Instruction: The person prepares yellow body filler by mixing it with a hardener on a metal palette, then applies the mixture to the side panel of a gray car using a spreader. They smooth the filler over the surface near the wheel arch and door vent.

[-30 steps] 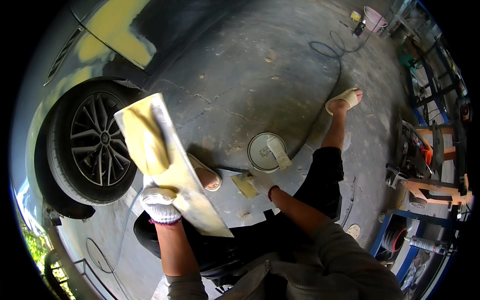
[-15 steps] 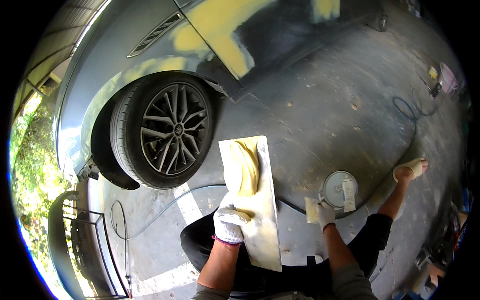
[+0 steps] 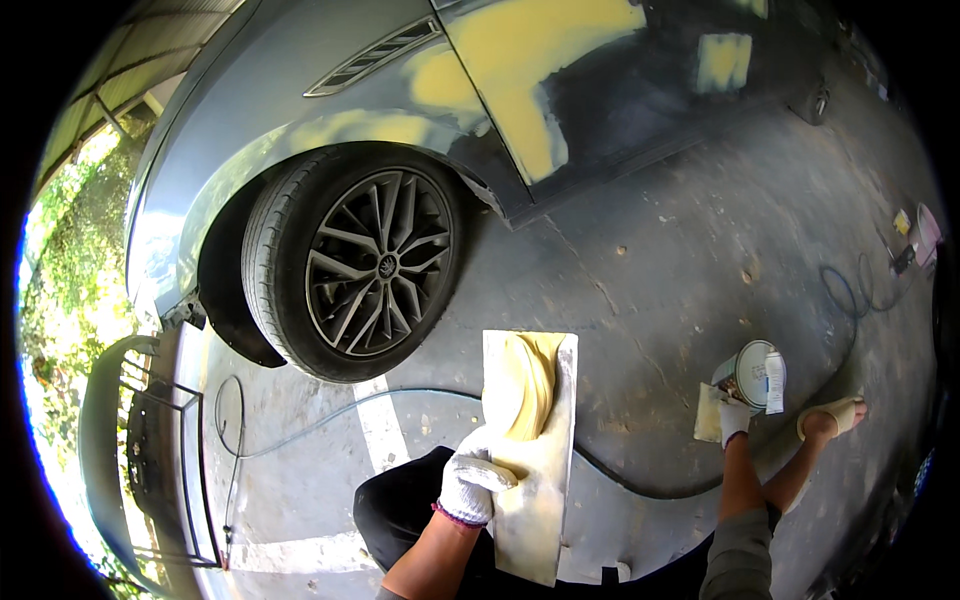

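My left hand [image 3: 468, 478], in a white knit glove, is closed on a long pale board [image 3: 530, 515] that carries a thick mound of yellow putty [image 3: 520, 385]. My right hand [image 3: 734, 418], also gloved, grips a flat, putty-stained spreader [image 3: 707, 414] low on the right, beside a round can [image 3: 743, 375] with a white tube [image 3: 774, 382] on it. Above both hands is a dark car [image 3: 240, 80] with yellow filler patches [image 3: 530, 130] on its fender and door. Its front wheel [image 3: 385, 268] is a little above and left of the board.
A detached bumper [image 3: 105, 455] rests on a metal stand at the left. Hoses [image 3: 350, 405] loop across the concrete floor [image 3: 640, 250]. My sandalled foot [image 3: 835, 418] is at the lower right; a pink bucket [image 3: 925, 235] lies beyond it. Greenery shows at the far left.
The view has swung left and up onto the car's side. The putty board now appears lower and more upright. My right hand with the spreader has moved closer to the can.
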Demonstrator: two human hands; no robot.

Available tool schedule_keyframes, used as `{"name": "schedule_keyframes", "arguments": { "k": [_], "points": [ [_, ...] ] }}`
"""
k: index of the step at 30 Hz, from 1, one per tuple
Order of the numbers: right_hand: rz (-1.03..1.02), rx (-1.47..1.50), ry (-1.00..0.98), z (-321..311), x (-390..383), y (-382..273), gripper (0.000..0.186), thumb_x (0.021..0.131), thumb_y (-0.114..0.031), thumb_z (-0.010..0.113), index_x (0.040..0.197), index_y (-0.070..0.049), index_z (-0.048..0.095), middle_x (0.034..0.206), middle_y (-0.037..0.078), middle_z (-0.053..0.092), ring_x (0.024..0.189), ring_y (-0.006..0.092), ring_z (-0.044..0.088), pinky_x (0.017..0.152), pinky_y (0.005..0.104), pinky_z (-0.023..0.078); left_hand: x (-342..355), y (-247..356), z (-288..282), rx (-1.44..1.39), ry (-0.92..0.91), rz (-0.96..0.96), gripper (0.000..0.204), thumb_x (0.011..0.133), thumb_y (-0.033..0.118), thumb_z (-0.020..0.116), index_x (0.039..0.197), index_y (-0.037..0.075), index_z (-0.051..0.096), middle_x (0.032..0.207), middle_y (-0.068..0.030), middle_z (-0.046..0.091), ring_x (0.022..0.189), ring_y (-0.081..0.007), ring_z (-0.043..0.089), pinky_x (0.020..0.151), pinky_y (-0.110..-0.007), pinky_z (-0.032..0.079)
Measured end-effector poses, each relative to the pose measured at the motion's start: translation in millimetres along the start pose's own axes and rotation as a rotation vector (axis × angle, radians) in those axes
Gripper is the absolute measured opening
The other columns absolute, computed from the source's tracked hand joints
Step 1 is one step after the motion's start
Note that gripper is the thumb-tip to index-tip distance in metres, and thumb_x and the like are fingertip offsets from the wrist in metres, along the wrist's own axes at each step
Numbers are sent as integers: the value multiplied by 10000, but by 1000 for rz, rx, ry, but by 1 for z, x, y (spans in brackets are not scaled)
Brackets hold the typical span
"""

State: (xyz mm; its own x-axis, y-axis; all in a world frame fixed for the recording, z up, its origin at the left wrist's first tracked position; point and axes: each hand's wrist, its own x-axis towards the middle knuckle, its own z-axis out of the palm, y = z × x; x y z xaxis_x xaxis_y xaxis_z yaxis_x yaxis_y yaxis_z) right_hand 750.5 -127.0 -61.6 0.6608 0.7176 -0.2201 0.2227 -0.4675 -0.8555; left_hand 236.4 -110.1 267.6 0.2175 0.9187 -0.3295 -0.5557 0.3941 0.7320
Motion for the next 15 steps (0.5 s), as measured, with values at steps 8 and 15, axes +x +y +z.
{"name": "schedule_keyframes", "arguments": {
  "k": [8, 15],
  "points": [
    [36, 438, -239, -26, -67, -76, 332, 941, -178, 568, 1213, 3, 624, 1022, 98, 671, 896, 212, 652, 800, 353, 521, -18, 21, 19, 7, -54, 85, 391, 988, 167, 447, 1295, -51, 549, 1159, -161, 674, 958, -243, 682, 803, -321, 568],
    [-44, 595, -210, -59, -246, -207, 310, 1002, -130, 523, 1287, -13, 562, 1147, 77, 635, 999, 205, 626, 885, 334, 495, -48, 98, 80, -21, -647, 372, 441, 949, 37, 526, 1378, -49, 470, 1133, -156, 670, 828, -177, 687, 717, -271, 572]
  ]
}}
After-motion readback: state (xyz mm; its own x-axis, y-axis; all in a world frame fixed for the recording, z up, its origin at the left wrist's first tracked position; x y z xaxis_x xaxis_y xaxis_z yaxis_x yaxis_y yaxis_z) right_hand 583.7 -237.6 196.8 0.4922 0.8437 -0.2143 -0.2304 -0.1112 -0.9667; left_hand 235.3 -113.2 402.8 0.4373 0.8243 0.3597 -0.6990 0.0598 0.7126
